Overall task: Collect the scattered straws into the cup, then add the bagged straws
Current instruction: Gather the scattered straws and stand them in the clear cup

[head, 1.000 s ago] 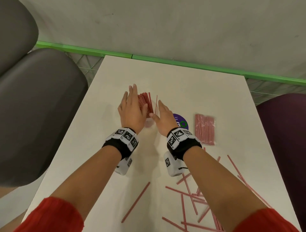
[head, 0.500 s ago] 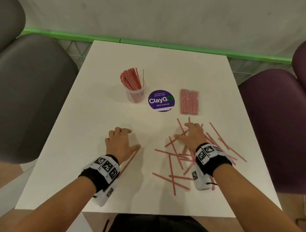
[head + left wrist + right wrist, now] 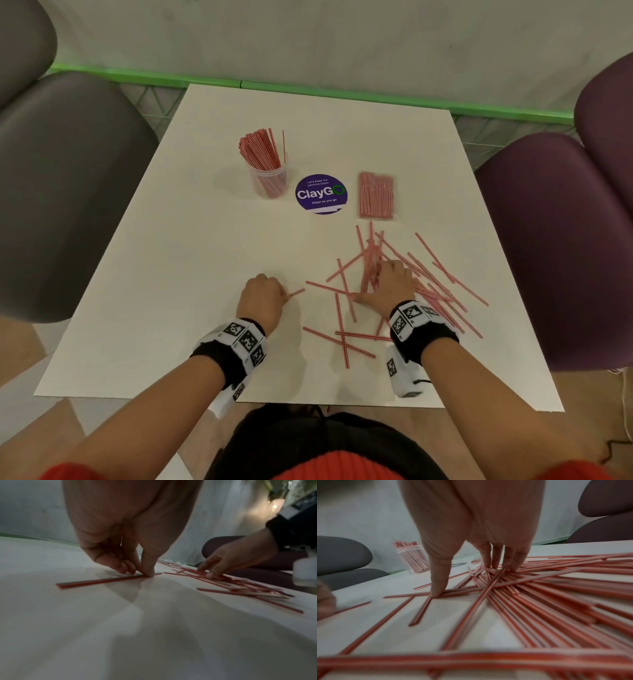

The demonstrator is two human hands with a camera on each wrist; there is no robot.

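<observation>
While the left hand is pinching one straw and the right hand's spread fingers are pressing the pile, thin straws risk slipping free.

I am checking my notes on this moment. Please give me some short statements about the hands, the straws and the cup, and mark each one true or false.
1. The left hand pinches a single straw lying on the table. True.
2. The cup is empty. False: it holds many straws.
3. The right hand presses on the scattered straws. True.
4. The bagged straws are inside the cup. False: they lie on the table, right of the purple sticker.
</observation>
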